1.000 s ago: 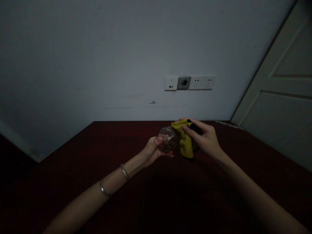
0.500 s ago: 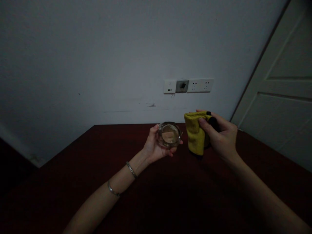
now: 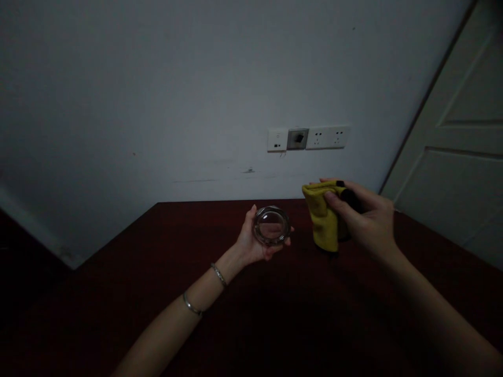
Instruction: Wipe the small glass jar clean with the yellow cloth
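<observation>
A round, clear glass dish (image 3: 272,226), thick-rimmed like an ashtray, rests in my left hand (image 3: 251,245). My thumb lies along its left side and my fingers curl beneath it, partly seen through the glass. To the right, my right hand (image 3: 369,214) grips a folded yellow cloth (image 3: 324,217) with black edging, thumb on the front and the other fingers mostly hidden behind. The cloth hangs down and is apart from the glass dish. Both hands are held above the dark red table.
The dark red table (image 3: 188,225) meets a pale wall (image 3: 196,104) at its far edge. A row of sockets and switches (image 3: 308,138) is set in the wall. A panelled white door (image 3: 459,152) stands at the right. Light is dim.
The glass dish has tilted in my left hand, its round face now turned more towards me. The cloth in my right hand has shifted slightly right. The whole view has moved a little.
</observation>
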The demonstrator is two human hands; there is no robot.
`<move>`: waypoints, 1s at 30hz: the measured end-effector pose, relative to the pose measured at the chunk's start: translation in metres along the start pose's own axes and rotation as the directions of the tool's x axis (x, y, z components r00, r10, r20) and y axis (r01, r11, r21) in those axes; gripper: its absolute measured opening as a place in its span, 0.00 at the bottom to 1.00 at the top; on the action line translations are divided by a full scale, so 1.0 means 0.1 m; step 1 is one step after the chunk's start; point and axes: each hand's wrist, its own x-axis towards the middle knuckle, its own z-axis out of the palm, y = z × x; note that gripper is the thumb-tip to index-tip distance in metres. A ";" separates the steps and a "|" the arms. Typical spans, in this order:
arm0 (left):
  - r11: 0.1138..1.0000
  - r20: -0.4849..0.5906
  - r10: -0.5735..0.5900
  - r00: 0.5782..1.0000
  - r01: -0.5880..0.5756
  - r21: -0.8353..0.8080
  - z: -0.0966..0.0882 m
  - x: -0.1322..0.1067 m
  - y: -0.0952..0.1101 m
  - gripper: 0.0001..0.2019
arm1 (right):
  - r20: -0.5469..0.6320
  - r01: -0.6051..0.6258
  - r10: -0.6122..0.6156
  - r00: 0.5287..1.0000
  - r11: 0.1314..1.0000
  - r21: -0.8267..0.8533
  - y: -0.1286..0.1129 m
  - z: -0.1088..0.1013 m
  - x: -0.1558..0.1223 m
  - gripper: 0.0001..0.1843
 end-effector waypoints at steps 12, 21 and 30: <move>0.998 0.024 -0.057 0.998 0.057 0.003 0.09 -0.03 -0.11 0.48 | 0.220 0.322 -0.288 0.932 0.937 -0.136 -0.01 -0.10 0.00 0.16; 0.996 -0.012 -0.079 0.997 0.079 0.035 0.08 -0.01 -0.13 0.46 | 0.441 0.462 -0.390 0.808 0.884 -0.066 -0.09 -0.17 0.01 0.23; 0.990 0.028 -0.097 0.995 0.094 0.107 -0.03 0.00 -0.23 0.43 | 0.452 0.108 -0.098 0.887 0.994 0.002 -0.18 -0.08 0.02 0.13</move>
